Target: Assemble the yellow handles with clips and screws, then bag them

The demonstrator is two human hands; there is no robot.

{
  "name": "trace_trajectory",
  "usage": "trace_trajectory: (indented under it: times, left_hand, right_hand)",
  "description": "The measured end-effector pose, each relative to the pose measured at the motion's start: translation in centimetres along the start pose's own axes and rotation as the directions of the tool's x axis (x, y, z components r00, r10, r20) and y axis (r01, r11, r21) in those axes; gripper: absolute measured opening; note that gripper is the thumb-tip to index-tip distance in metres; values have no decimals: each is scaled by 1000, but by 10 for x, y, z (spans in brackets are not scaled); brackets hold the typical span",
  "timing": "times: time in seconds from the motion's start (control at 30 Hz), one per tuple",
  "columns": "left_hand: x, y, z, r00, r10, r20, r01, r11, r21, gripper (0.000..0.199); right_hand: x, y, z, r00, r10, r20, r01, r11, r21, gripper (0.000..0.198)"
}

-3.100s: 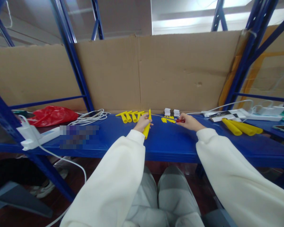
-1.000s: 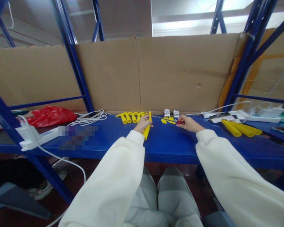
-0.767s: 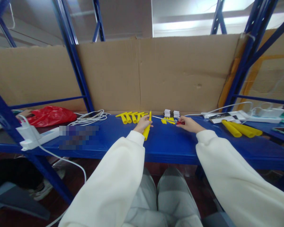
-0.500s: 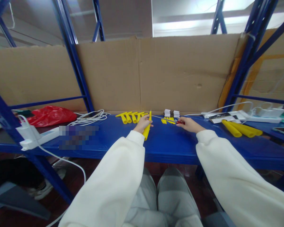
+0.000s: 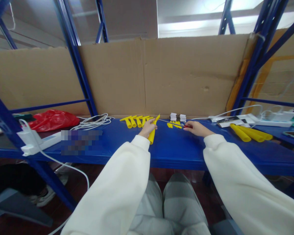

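My left hand (image 5: pixel 147 128) is closed around a yellow tube (image 5: pixel 152 136) with a narrow, pointed upper end, held above the blue tabletop. In my right hand (image 5: pixel 194 127), fingers closed, is the red handle of a screwdriver (image 5: pixel 178 125). Its long thin metal shaft points left, and its tip lies close to the yellow tube's upper part; whether they touch I cannot tell. Beyond my left hand lies a row of several yellow tubes with narrow tails (image 5: pixel 134 122). Small yellow pieces (image 5: pixel 170 125) lie behind the screwdriver shaft.
White-and-black binder clips, by their look, form a stack (image 5: pixel 178 117) near the cardboard panel (image 5: pixel 186 75). Three yellow tubes (image 5: pixel 251 133) lie at the right. A red plastic bag (image 5: pixel 54 120), coiled white cable (image 5: pixel 95 122) and power strip (image 5: pixel 46 142) are at the left, between blue posts (image 5: pixel 80 71).
The upper end of the yellow tube in my left hand has tipped to the right. My right hand and the screwdriver have shifted very slightly right.
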State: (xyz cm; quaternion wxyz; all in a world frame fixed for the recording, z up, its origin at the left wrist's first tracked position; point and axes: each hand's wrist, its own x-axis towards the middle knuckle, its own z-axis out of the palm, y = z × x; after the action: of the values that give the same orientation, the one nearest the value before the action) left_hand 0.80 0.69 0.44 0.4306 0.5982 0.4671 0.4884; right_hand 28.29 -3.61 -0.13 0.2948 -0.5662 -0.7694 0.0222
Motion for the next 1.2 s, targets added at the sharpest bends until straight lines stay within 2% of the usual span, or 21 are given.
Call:
trace_trajectory:
  times: [0.23,0.47,0.67,0.77,0.97,1.2]
  left_hand:
    - [1,-3,2,998,-55,26,52,994,101,79]
    - [-3,-6,4,997,62,53,-72,972,224,76]
    - [7,-18,6,989,141,43,-147,950,276,64]
    - [14,-25,8,994,110,18,-111,956,273,60]
    - [25,-34,12,990,138,-38,-124,958,257,54]
    - [21,-23,11,981,130,-146,-101,976,194,54]
  right_hand:
    - [-2,4,-7,999,38,17,-37,997,-70,19]
    - [-5,6,-14,982,161,96,-140,970,-201,9]
    - [-4,12,-15,969,195,152,-160,963,-215,10]
    - [-5,20,-18,961,219,168,-179,957,-227,11]
    - [-5,36,-20,928,343,149,-283,905,-317,14]
    - [-4,36,-19,949,304,89,-258,905,-338,15]
